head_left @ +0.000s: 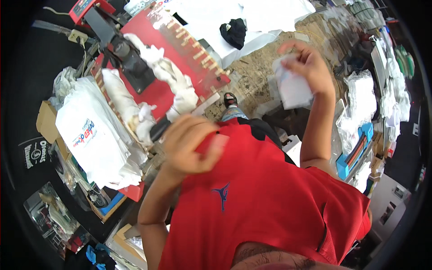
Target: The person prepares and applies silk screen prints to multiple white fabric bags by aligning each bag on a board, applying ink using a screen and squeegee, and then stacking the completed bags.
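The right hand [315, 69] holds a thin white sheet [293, 92] at the right of the scene, above the speckled floor [252, 76]. Its fingers are narrow on the sheet, with thumb and forefinger bent toward the left; the exact contact is blurred. The left hand [191, 144] is near the centre, in front of the red shirt [256, 175], well apart from the sheet. Its fingers are curved and moderately wide, with a gap at the thumb and no item visible between them. To carry the sheet well, grip it lightly near one edge; firm pressure could crease such thin material. Let the free part hang flat, and keep it clear of the forearm. Use the left hand to support the opposite edge if the sheet begins to fold. Keep both hands clear of the red press [171, 51] at far left, which bears bundled white cloth [175, 85]; treat its surface as possibly hot. Avoid brushing the stack of white printed goods [92, 135] at left, since a slack pile may slide. Check footing around the sandalled foot [230, 100] before turning.
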Demonstrator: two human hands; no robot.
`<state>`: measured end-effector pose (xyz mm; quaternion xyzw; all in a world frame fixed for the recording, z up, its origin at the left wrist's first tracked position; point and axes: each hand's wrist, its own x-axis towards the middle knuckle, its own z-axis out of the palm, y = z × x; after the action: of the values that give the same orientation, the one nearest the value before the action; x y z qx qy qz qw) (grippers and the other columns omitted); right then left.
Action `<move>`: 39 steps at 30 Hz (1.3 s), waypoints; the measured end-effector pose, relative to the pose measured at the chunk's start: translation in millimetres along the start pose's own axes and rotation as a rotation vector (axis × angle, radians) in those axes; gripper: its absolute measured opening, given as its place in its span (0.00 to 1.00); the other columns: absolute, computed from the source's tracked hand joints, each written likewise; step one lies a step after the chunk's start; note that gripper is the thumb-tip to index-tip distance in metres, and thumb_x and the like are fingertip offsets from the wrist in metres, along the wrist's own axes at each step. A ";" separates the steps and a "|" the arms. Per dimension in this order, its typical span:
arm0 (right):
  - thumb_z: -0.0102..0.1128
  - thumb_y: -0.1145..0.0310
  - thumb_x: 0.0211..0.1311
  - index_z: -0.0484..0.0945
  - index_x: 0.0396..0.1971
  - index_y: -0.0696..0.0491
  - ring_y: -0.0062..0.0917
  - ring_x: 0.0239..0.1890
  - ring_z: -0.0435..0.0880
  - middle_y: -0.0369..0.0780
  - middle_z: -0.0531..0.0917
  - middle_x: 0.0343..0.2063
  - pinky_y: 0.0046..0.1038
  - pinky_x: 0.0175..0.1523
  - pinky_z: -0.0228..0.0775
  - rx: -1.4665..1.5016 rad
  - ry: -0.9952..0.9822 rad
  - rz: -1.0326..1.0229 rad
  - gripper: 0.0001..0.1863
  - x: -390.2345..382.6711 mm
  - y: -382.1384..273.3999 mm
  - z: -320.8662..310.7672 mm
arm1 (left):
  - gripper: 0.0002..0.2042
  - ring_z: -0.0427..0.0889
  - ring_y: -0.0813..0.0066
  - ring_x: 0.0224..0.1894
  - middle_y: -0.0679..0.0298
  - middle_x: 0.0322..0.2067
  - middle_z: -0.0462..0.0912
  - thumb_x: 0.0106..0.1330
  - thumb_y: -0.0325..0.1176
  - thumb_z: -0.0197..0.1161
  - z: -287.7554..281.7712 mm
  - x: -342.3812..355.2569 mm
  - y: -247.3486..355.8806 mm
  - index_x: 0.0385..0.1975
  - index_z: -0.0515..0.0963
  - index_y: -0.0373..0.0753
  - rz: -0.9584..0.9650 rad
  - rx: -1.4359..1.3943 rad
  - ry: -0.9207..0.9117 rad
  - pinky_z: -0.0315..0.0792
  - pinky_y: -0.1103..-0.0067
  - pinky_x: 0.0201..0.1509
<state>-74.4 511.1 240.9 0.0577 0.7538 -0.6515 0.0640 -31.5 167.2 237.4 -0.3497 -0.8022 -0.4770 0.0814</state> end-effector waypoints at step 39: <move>0.70 0.63 0.58 0.87 0.37 0.58 0.17 0.26 0.80 0.38 0.85 0.25 0.24 0.34 0.72 -0.315 -0.552 0.196 0.14 16.7 210.0 149.4 | 0.18 0.80 0.77 0.34 0.66 0.35 0.83 0.65 0.43 0.70 44.8 -253.5 -143.3 0.43 0.82 0.34 -1.323 -0.441 0.969 0.75 0.78 0.33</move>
<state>-51.9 393.6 12.0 -0.0593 0.7904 -0.5087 0.3361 74.3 38.4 -5.6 0.4268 -0.6065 -0.6689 0.0503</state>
